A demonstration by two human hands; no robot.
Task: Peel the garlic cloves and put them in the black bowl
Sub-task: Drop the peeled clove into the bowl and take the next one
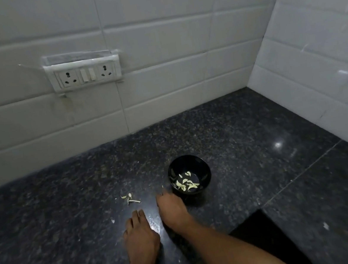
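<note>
Black bowl (189,175) holds many peeled cloves (186,182); task looks nearly done. Skin scraps (130,198) at bowl's 9 o'clock. Left hand (140,235) flat, empty; right hand (172,209) grip unclear.

Bare counter (250,142) lies around the black bowl (205,178); garlic skins (130,198) sit left.

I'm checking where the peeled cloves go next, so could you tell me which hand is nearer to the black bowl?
Right. The right hand lies just beside the black bowl, at its near-left side; the left hand rests on the countertop farther left, beyond the right hand.
</note>
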